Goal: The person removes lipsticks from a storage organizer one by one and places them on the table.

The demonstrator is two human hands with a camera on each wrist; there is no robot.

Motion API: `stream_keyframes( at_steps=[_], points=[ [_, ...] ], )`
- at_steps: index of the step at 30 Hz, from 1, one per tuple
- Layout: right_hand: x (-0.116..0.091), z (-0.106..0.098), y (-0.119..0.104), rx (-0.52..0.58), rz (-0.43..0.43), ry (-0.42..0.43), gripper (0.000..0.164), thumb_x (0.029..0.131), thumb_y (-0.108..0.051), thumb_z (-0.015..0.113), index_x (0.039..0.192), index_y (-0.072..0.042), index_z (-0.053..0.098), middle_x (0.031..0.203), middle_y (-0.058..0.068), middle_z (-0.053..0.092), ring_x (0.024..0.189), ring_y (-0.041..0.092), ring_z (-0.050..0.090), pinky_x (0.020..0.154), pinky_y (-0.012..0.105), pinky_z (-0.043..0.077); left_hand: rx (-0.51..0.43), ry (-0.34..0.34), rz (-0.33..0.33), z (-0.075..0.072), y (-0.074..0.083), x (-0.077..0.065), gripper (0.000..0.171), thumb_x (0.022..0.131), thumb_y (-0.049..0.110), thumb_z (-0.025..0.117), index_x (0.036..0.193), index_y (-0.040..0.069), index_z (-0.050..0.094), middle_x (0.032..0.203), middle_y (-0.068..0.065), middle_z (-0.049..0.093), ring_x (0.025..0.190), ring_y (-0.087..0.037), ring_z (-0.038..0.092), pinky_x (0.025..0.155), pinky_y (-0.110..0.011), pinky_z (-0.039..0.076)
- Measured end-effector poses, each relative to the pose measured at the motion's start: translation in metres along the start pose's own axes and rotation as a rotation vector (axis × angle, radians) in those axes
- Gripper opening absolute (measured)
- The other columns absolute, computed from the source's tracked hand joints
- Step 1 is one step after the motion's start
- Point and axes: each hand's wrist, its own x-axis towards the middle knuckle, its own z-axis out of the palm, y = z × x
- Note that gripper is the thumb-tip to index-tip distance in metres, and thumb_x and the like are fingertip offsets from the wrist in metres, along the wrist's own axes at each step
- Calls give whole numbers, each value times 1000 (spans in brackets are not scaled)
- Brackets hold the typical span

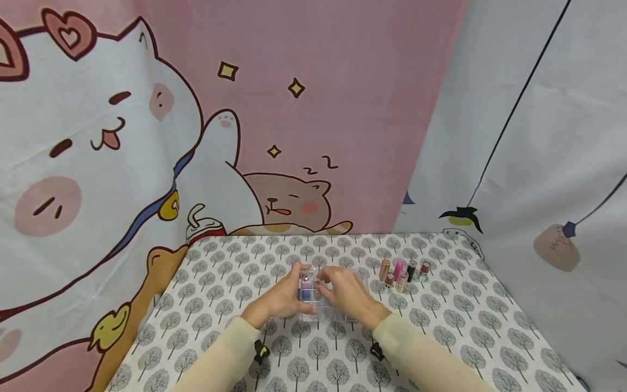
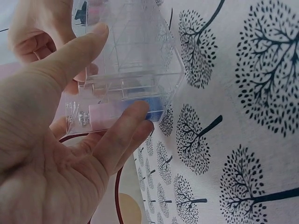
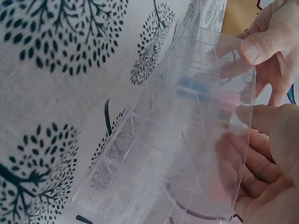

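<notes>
A clear plastic organizer [image 1: 313,317] with several compartments stands on the table in front of me. My left hand [image 1: 286,294] grips its left end, thumb and fingers on opposite sides. In that end compartment is a pink and blue tube [image 2: 105,115] with a clear, jewel-like top. Over the neighbouring compartments, my right hand [image 1: 345,291] reaches in from above with curled fingers. Its thumb and fingertips pinch a small lipstick with a brownish cap [image 1: 318,283], mostly hidden by the fingers. Through the clear wall, the right fingers [image 3: 254,161] show in the right wrist view.
Several lipsticks stand in a group right of the organizer, among them a rose-gold one [image 1: 384,269], a bright pink one [image 1: 398,269], a black one [image 1: 411,270] and a brown-capped one [image 1: 424,268]. The tree-print tablecloth [image 1: 225,326] ends at a cartoon curtain [image 1: 343,136] behind.
</notes>
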Motion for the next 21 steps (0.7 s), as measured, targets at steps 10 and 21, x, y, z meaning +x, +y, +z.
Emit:
stream_keyframes(
  at_steps=[10,21],
  points=[
    [5,3,-2,15,42,1,18,101,-16,92,112,-6,82,107,12,90,92,27,89,73,21,70,-19,-2,3,0,0,1,115,86,25,106,170,8,30,167,-30,57,133,-46,74,120,-59,63],
    [7,5,-4,18,58,26,18,98,-12,94,110,-6,82,104,11,90,93,27,89,79,33,74,-21,-3,-5,1,-1,-1,116,86,25,106,172,9,29,164,-29,60,131,-45,76,116,-56,66]
  ],
)
